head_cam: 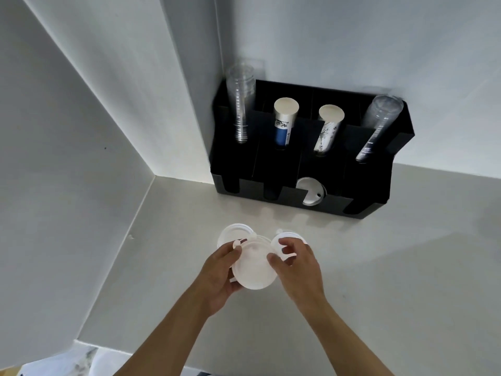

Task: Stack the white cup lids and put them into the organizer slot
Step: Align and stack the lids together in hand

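A white cup lid is held flat above the pale counter, gripped from both sides. My left hand closes on its left rim and my right hand pinches its right rim. Two more white lids lie on the counter just behind: one lid at the left, another lid partly hidden by my right fingers. A black organizer stands in the corner. One of its lower front slots holds several white lids.
The organizer's upper slots carry clear plastic cup stacks at both ends and two paper cup stacks in the middle. White walls close in at left and behind. The counter's front edge lies at lower left.
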